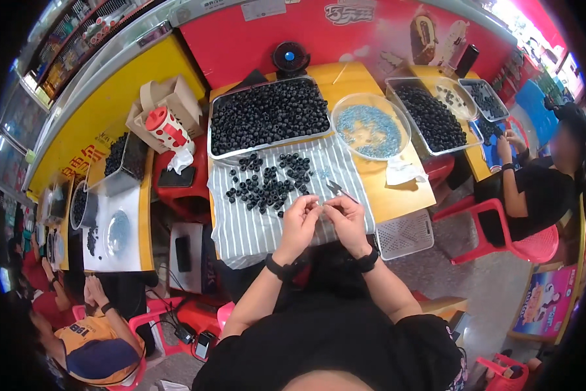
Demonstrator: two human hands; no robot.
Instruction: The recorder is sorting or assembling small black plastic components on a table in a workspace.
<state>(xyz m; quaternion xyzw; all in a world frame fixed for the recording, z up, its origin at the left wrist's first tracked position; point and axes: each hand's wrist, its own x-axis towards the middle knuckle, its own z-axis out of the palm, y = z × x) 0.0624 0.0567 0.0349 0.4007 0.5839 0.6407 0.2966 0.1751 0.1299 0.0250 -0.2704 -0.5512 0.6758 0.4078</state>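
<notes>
My left hand [299, 226] and my right hand [348, 223] meet over the near edge of a grey-and-white striped cloth [241, 233]. Both are closed in a pinch, fingertips almost touching; whatever lies between them is too small to make out. Just beyond my right hand is a small pair of snips [335, 189] with dark blades. Small, round black parts [267, 189] are scattered over the cloth beyond my left hand. A few tiny pale blue pieces [323, 173] lie beside them.
Behind the cloth stands a clear tub [218, 153] heaped with black parts, beside a round basin [337, 130] of pale blue pieces. A crumpled tissue [404, 173] lies right. A red-lidded cup [169, 128] stands left. Co-workers sit at tables on both sides.
</notes>
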